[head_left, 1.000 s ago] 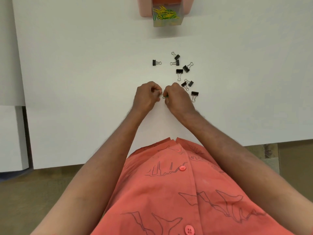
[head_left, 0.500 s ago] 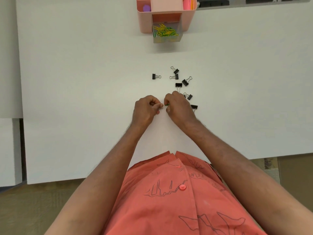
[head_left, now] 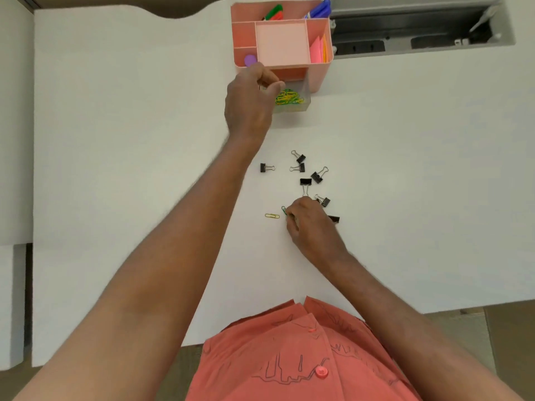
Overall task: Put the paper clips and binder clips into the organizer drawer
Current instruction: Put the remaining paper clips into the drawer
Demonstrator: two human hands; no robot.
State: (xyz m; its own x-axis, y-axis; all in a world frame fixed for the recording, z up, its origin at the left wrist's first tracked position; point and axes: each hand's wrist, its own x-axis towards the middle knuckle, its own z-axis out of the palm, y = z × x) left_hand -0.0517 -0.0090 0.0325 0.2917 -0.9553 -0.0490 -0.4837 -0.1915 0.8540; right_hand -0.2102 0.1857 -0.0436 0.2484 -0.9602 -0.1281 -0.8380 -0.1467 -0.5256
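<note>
A second ago both hands were huddled together near the person's body, working at paper clips on the white surface (head_left: 115,140); now the left hand (head_left: 251,102) is reaching out to the far side and hovering at the near left edge of the clear drawer (head_left: 292,96), which is sticking out of the pink organizer (head_left: 320,76). Its fingers are pinched together over the drawer's edge, and whether a clip is between them cannot be told. A heap of yellow and green paper clips (head_left: 288,97) is already lying inside the drawer. The right hand (head_left: 311,227) is staying down on the surface with its fingers curled onto a green paper clip (head_left: 284,210), while a yellow paper clip (head_left: 272,216) is lying free just to its left. The black binder clips (head_left: 305,180) are sitting scattered between the hand and the drawer, none yet moved. This suggests the loose paper clips are nearly finished, with two left, and the binder clips are coming next.
</note>
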